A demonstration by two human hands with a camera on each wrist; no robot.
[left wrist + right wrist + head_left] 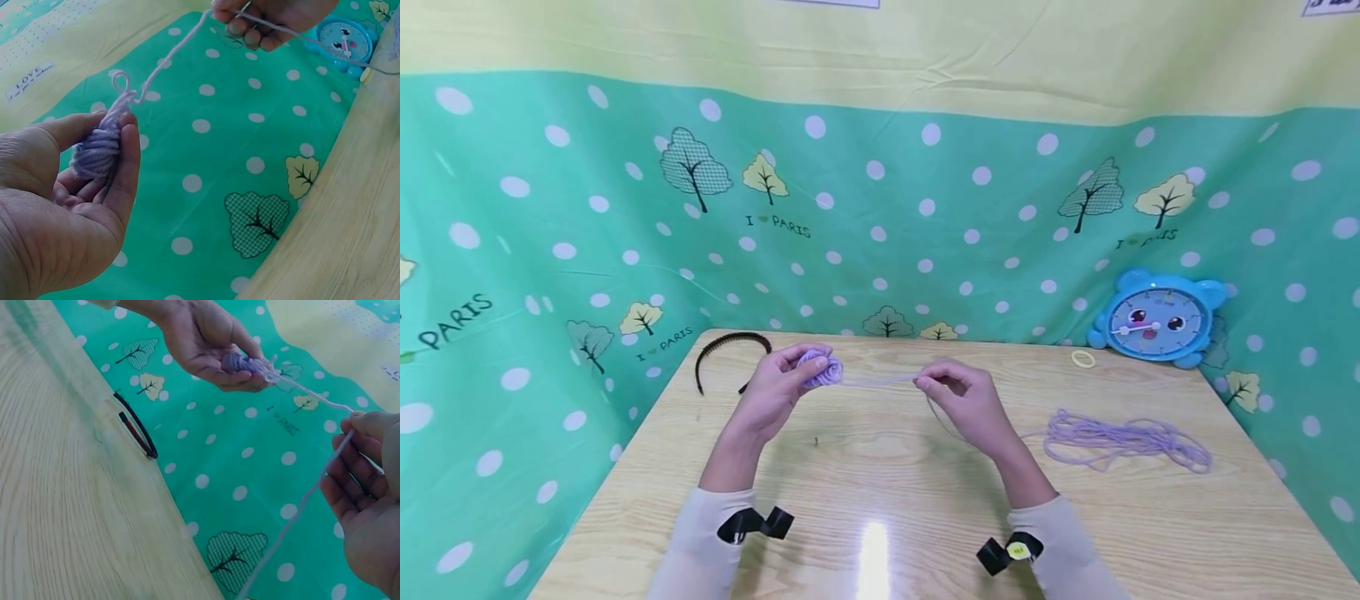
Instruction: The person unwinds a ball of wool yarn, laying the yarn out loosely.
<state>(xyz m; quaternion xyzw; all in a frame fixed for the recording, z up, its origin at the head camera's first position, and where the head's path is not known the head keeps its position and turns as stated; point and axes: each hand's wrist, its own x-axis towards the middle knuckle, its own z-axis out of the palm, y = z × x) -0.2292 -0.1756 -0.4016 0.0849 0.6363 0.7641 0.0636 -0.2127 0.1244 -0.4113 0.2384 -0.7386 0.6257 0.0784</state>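
Left hand (775, 390) pinches bundle (97, 153), right hand (964, 404) pinches strand (317, 396), both above table (827, 492); best pull evenly, wraps uncrushed, though strand's exit looks blurry from right wrist.

Your loose lilac yarn skein (1108, 435) lies on the pale wood-grain table (880, 483). Behind it stands the round blue bear-eared clock (1161, 327); behind it and slightly left lies the small cream ring (1083, 367). Left of the skein is your right hand (966, 402); farther left, the wound lilac yarn bundle (829, 372) in your left hand (775, 390); farthest left and behind, the curved black toothed headband (730, 337).
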